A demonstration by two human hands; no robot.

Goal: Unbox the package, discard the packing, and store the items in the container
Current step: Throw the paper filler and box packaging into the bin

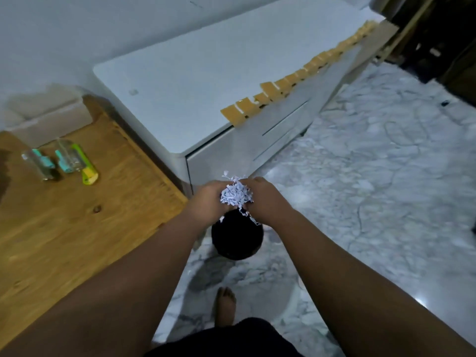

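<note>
A clump of white shredded paper point(235, 193) is squeezed between my left hand point(210, 200) and my right hand point(265, 199), held just above a black round bin point(237, 240) on the floor. A few strips dangle down toward the bin's mouth. On the wooden table point(64, 215) at the left lie clear bottles with teal caps point(46, 163) and a green and yellow item point(87, 168). Behind them sits an open cardboard box point(49, 119), blurred.
A white cabinet point(180, 86) with drawers stands beyond the bin, with a row of tan tape pieces point(283, 83) stuck along its front edge. The floor is grey-white marble point(373, 189). My bare foot point(225, 305) is below the bin. Dark wooden furniture point(438, 34) fills the top right.
</note>
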